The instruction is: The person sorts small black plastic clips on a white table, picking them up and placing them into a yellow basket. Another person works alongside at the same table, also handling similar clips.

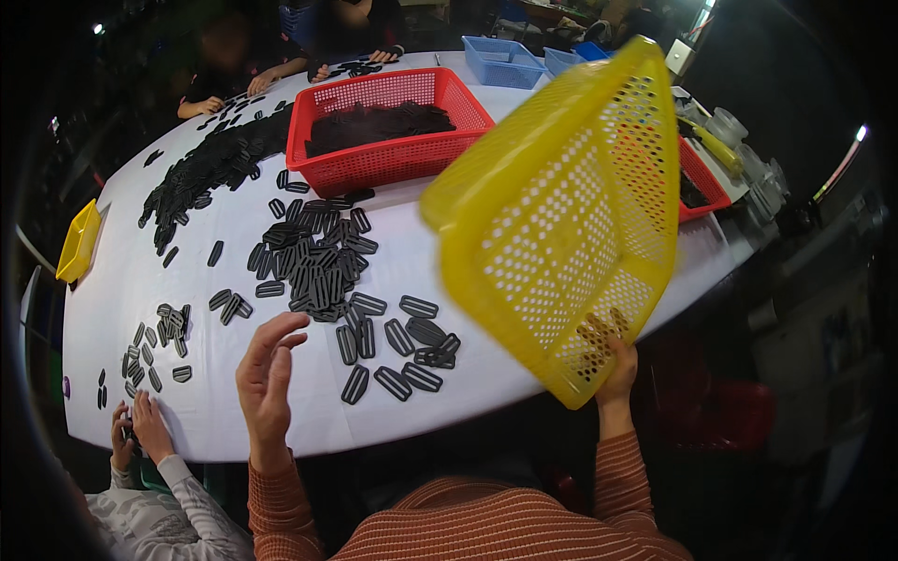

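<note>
My right hand [614, 369] grips a yellow perforated plastic basket [552, 243] by its lower end. The basket is tilted up on its side, raised above the right part of the table, and its inside holds nothing that I can see. Above the table's near edge my left hand [269, 369] is raised with fingers apart and slightly bent, touching nothing. Just beyond it lies a heap of black slotted strap buckles [318, 266]. Several more loose buckles [407, 351] are spread between my two hands.
A red basket [393, 154] of black pieces stands behind the heap, beside a larger dark pile [210, 173]. Blue baskets [503, 64] are at the back, a small yellow tray [79, 241] at the left edge. Co-workers' hands [145, 425] work at near left and far side.
</note>
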